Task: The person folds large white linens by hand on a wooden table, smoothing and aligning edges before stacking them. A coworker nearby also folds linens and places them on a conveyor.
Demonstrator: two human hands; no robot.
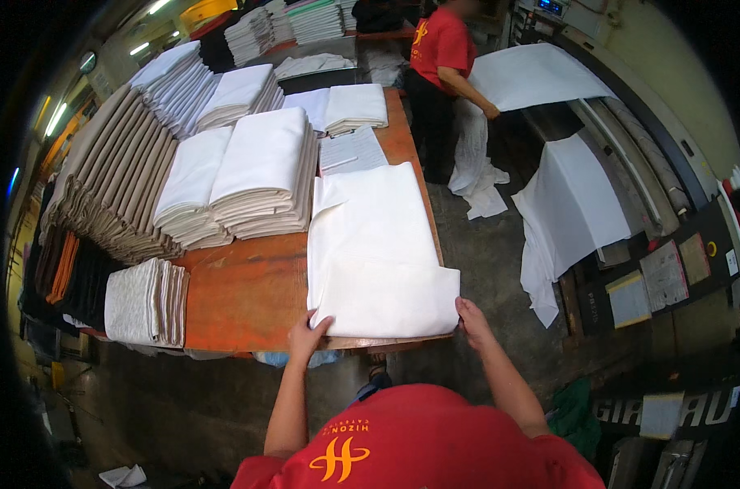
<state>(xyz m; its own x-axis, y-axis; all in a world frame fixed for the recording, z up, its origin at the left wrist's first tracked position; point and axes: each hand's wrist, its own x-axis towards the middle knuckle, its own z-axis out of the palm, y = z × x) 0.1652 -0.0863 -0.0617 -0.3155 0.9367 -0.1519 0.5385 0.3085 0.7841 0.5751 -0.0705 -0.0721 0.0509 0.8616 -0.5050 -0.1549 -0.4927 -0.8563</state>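
Observation:
A long white cloth (376, 232) lies on the corner of the orange wooden table (247, 287), its near end folded over into a flap. With thumb and fingers my left hand (309, 333) pinches the near left corner of that flap. At its right edge my right hand (472, 323) grips the fold just past the table's side. Stacks of folded white cloths (260, 159) stand behind and to the left. A sheet of paper with writing (352, 150) and a pen (340, 165) rest beyond the cloth's far end.
Beige folded cloths (107, 171) fill the table's left side, with a smaller whitish pile (144, 299) near its front edge. A co-worker (440, 67) at the back right holds a white sheet (541, 73) at a large roller machine (632, 159). Another white cloth (574, 189) hangs from the machine.

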